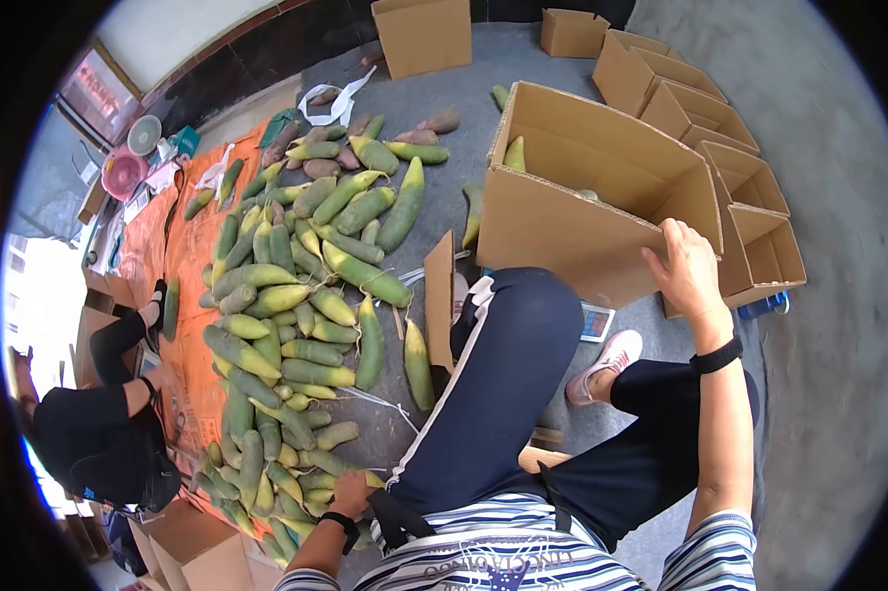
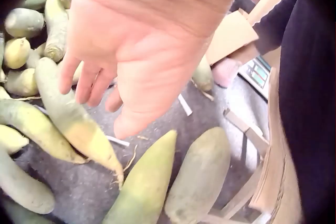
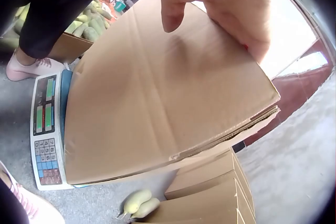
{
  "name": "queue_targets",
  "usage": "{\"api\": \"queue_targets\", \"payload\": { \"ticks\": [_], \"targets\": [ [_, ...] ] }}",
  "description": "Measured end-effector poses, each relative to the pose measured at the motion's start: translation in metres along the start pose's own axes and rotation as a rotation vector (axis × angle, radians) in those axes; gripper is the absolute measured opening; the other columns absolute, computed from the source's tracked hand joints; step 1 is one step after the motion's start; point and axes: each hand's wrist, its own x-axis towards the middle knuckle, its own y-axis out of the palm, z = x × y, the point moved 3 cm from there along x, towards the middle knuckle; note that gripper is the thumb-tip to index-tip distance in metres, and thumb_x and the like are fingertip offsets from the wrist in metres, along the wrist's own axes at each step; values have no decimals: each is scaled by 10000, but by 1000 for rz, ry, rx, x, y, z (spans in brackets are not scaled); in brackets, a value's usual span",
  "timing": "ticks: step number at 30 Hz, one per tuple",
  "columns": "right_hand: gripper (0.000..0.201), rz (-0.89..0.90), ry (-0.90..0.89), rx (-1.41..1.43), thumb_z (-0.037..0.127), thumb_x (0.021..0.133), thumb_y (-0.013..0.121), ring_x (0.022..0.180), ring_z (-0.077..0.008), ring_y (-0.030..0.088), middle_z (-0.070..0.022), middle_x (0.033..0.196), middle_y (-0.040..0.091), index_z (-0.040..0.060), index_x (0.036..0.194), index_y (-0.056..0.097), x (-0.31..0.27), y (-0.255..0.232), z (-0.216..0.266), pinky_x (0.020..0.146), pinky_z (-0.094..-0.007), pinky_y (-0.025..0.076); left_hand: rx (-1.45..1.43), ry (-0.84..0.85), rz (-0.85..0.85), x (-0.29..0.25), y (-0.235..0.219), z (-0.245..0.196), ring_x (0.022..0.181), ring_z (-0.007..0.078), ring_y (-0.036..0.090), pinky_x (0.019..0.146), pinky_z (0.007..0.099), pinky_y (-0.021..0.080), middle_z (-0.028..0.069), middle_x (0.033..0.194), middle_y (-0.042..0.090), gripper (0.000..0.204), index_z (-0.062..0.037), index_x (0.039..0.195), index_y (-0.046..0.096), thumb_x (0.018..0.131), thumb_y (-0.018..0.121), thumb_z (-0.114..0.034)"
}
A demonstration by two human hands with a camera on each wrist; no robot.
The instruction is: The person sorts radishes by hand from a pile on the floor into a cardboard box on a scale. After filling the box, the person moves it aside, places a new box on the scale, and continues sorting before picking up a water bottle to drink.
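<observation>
Grey floor (image 1: 523, 54) runs under everything, with an orange sheet (image 1: 190, 335) spread over it to my left and a row of cartons (image 1: 705, 133) lined up on the far right. On and beside the sheet lies a big heap of green radishes (image 1: 266, 297), many shading to yellow at one end, with reddish-brown tubers (image 1: 321, 167) mixed in near the top. Another person (image 1: 94, 443) in dark clothes sits at the left edge, and a pink basin (image 1: 124, 174) stands beyond.

My right hand (image 1: 688, 271) grips the rim of the large carton (image 1: 572, 231), thumb flat on the outside and fingers over the edge. That carton stands open on a white scale (image 3: 46, 134), its keypad and lit displays sticking out from underneath; one radish (image 1: 515, 155) with a yellowish end shows inside it, and part of something green peeks over the near rim. Two pale radishes (image 3: 137, 203) lie on the floor near the other boxes.

My left hand (image 1: 350, 492) is down at the lower edge of the heap, fingers loose and apart from the thumb, with nothing in its grasp; whether the fingertips touch a radish I cannot tell. Just below it on the left wrist view, a pointed radish (image 2: 144, 179) lies beside a blunter one (image 2: 199, 176), close to a cardboard edge (image 2: 275, 171)
</observation>
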Motion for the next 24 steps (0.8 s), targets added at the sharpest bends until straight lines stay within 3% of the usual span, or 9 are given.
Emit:
{"api": "queue_targets", "payload": {
  "ticks": [5,7,8,10,12,13,16,20,24],
  "targets": [
    [314,15,15,-25,210,800,697,911,-345,596,-166,930,607,13,980,532,2,1,2,813,-441,464,5,-47,101,-18,49,18,1072,427,583,868,540,483,192,1136,620,430,-44,1107,571,743,696,-235],
    [316,29,15,-24,212,802,696,911,-348,595,-170,932,606,11,981,531,3,1,2,811,-443,466,-263,-281,116,-30,67,23,1053,433,599,864,517,498,226,1115,634,455,-25,1102,583,732,698,-263],
    [317,39,20,-21,214,803,695,910,-352,594,-174,934,605,10,982,531,3,2,2,809,-444,467,-276,-288,125,-26,83,28,1053,433,599,864,517,498,226,1115,634,455,-25,1102,583,732,698,-263],
    [371,8,-35,-53,227,821,688,936,-378,600,-206,979,616,-16,1062,543,1,7,-5,817,-448,476,-734,56,-119,-8,142,43,1002,448,614,853,497,509,282,1050,640,477,6,1086,593,737,693,-303],
    [422,-3,-51,-100,242,845,680,965,-395,606,-232,1030,623,-37,1131,541,1,14,-11,837,-458,482,-791,-52,52,-19,157,45,951,465,614,844,485,511,322,980,633,495,24,1059,599,751,693,-352],
    [432,-17,-72,-109,249,855,676,973,-400,607,-239,1044,624,-40,1145,538,0,18,-17,843,-460,485,-672,-103,-66,-6,207,65,954,469,612,837,504,507,320,967,634,500,29,1020,596,739,709,-367],
    [443,70,-7,-109,260,880,658,1018,-398,607,-238,1096,625,-43,1176,528,4,17,-13,849,-451,488,-554,-386,-117,-30,123,29,1025,465,584,863,515,487,302,1063,614,480,40,1035,530,736,734,-276],
    [421,47,-12,-125,264,885,653,1018,-400,601,-234,1093,625,-30,1163,531,3,18,-10,855,-452,482,-632,-631,-424,-26,84,24,1088,418,552,916,477,460,300,1133,570,511,44,1132,497,764,704,-245],
    [413,-2,-30,-156,275,898,640,1040,-390,597,-228,1100,627,-23,1166,538,3,22,-18,879,-444,475,-780,-710,-342,-11,96,45,1083,399,568,907,459,463,305,1147,573,537,65,1146,500,767,714,-250]
  ]
}}
